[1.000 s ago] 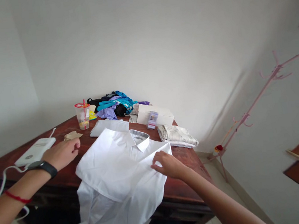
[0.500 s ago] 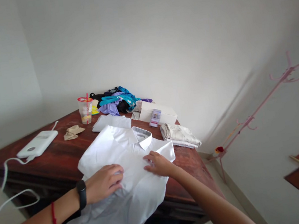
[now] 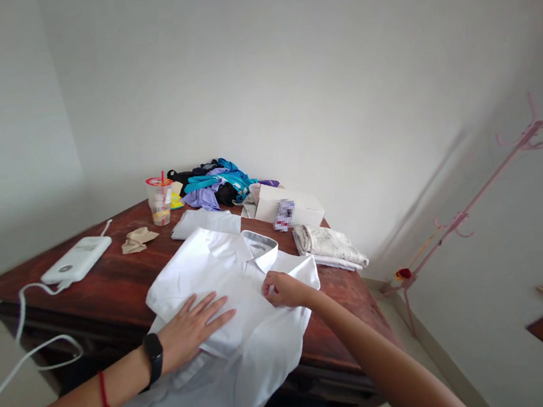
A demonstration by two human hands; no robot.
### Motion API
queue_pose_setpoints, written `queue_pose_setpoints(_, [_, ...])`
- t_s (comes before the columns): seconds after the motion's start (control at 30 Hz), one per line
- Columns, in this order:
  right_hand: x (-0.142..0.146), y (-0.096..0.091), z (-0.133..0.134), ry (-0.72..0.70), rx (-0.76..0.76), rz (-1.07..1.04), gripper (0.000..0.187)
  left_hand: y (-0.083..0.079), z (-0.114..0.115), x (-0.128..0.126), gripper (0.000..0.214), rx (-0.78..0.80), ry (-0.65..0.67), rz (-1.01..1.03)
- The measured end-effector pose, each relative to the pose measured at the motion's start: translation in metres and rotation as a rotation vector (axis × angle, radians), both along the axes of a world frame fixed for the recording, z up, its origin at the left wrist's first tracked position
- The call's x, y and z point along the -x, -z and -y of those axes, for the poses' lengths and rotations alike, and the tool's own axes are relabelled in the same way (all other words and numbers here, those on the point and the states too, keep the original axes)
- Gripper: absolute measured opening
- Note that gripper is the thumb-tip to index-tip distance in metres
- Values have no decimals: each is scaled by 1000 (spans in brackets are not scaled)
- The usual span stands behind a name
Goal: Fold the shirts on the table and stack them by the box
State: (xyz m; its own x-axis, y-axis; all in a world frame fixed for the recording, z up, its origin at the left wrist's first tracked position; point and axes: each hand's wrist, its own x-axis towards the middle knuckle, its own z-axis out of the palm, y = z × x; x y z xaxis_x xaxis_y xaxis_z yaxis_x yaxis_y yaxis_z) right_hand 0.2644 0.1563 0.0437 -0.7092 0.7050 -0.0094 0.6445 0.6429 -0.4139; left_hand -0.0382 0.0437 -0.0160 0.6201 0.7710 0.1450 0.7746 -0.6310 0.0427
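A white collared shirt [image 3: 235,286] lies spread over the table's near edge, collar pointing away from me, its lower part hanging toward my lap. My left hand [image 3: 195,329] rests flat on the left side of the shirt front, fingers spread. Below the collar, on the right side of the chest, my right hand [image 3: 285,290] is closed, thumb and fingertips pinched at the cloth. The exact bit of fabric between those fingertips is hard to see.
On the wooden table [image 3: 111,283] are a white corded device [image 3: 77,259], crumpled brown paper [image 3: 138,240], a plastic cup [image 3: 161,202], piled clothes [image 3: 218,184], a white box [image 3: 302,202], folded white cloth [image 3: 206,222] and folded patterned cloth [image 3: 328,244]. A pink coat rack [image 3: 482,194] stands right.
My left hand has flattened, its fingers now spread on the shirt. The right hand's fingers have curled from loosely extended into a pinch. The view has shifted slightly.
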Motion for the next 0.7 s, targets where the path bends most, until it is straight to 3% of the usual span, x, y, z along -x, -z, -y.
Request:
queue_pose_setpoints(0.1, [-7,-9,7,-9,5,-12,7,-4,-1,4,92,43,26,13])
queue_pose_setpoints(0.23, [-31,-23,23,42,16,-58,6,-30,-1,18,91,147,27,188])
queue_pose_setpoints(0.37, [-65,-32,41,149,-17,-197,12,-57,-3,42,82,199,-68,446])
queue_pose_setpoints(0.47, [-92,-30,49,259,-97,-259,19,-67,-4,63,70,235,-138,573])
queue_pose_setpoints(0.6, [-129,-19,47,366,-141,-352,27,-78,-9,102,49,116,-387,978])
queue_pose_setpoints(0.7, [-157,-9,43,443,-135,-458,35,-89,-15,137,59,-107,-678,1284])
